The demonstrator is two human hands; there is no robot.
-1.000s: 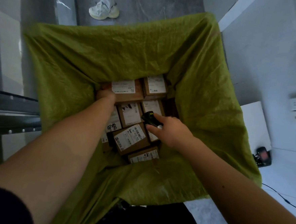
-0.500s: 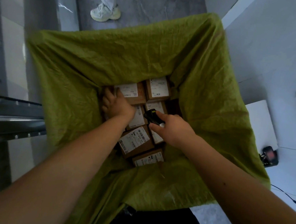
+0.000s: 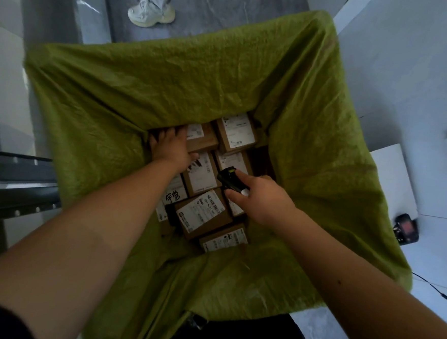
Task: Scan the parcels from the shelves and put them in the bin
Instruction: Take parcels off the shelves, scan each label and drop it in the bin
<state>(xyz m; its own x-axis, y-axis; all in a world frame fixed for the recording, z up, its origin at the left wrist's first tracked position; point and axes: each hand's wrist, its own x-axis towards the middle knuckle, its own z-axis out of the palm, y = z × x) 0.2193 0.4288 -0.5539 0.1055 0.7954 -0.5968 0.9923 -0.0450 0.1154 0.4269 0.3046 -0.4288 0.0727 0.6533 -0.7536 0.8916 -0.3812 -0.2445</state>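
Left of the bin (image 3: 102,102), a dark metal shelf (image 3: 12,181) juts in from the frame edge.

The bin is lined with a green sack, its walls sloping down to a floor packed with brown parcels (image 3: 203,215), each bearing a white label. They lie flat and touch one another, some overlapping at angles.

The left hand (image 3: 169,147) reaches deep into the bin, at its far left corner. Its fingers are spread and laid flat, palm down, on a parcel (image 3: 202,138) against the far wall, covering that parcel's left part; the thumb rests on the near neighbour. Whether the fingertips hook over the far edge cannot be told.

Right of it in the bin, another parcel (image 3: 236,134) lies in the far right corner, untouched.

The right hand (image 3: 261,198) hovers over the right side of the bin, above the parcels. It grips a small black scanner (image 3: 229,179): the forefinger lies along the top, the thumb pinches from below, and the other fingers are curled out of sight. The scanner's front points toward the far left of the bin.

Beyond the bin's far rim stands another person's pale shoe (image 3: 151,12). Right of the bin, a black device (image 3: 407,228) sits on the white floor.
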